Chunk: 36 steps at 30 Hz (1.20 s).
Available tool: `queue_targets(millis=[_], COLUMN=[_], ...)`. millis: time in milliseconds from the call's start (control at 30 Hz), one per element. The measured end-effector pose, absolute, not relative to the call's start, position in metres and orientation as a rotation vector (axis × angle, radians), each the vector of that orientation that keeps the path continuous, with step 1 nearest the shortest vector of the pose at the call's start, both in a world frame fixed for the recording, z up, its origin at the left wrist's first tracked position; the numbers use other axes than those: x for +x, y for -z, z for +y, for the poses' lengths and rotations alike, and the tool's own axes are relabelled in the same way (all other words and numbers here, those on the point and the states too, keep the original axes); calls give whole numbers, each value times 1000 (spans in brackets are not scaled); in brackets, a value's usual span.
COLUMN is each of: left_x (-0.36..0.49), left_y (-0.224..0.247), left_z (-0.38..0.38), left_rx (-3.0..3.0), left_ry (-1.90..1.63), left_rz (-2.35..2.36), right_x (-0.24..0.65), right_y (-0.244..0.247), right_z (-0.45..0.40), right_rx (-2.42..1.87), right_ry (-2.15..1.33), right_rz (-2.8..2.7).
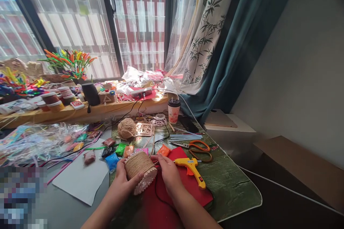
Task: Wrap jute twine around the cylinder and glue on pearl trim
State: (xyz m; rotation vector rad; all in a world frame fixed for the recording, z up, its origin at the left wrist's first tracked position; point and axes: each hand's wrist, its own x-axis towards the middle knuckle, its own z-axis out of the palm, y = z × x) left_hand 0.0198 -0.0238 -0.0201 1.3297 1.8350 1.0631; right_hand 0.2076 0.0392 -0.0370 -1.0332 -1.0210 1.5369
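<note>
My left hand (123, 179) is closed around the side of a drum-shaped piece wrapped in jute twine (139, 164), with a pale scalloped edge. The piece lies tilted, its pale base facing down and right. At its upper right edge my right hand (167, 171) pinches what looks like a strand of the twine; the fingertips partly hide it. A yellow hot glue gun (191, 167) lies just right of that hand, on red sheets (185, 186). Behind the piece are small packets, among them a blue packet (111, 161) and an orange packet (163, 150).
Orange-handled scissors (200, 149) and glue sticks (185, 137) lie to the right. Farther back are a ball of twine (127, 128), a paper cup (173, 112) and a phone (188, 124). White paper (82, 182) lies left. Black cables cross the table.
</note>
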Motion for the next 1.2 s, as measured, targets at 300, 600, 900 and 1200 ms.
queue_targets(millis=[300, 600, 900, 1200], left_x=[9, 21, 21, 23], left_y=[16, 20, 21, 28], left_z=[-28, -38, -38, -39], left_rx=[1655, 1631, 1605, 1581], left_ry=[-927, -893, -886, -976], left_rz=[1834, 1974, 1990, 1958], right_x=[203, 201, 200, 202], right_y=[42, 47, 49, 44], right_z=[31, 27, 28, 32], right_rx=[-988, -992, -982, -867], right_ry=[-1486, -1430, -1439, -1605], right_rz=[-1071, -1076, -1067, -1010])
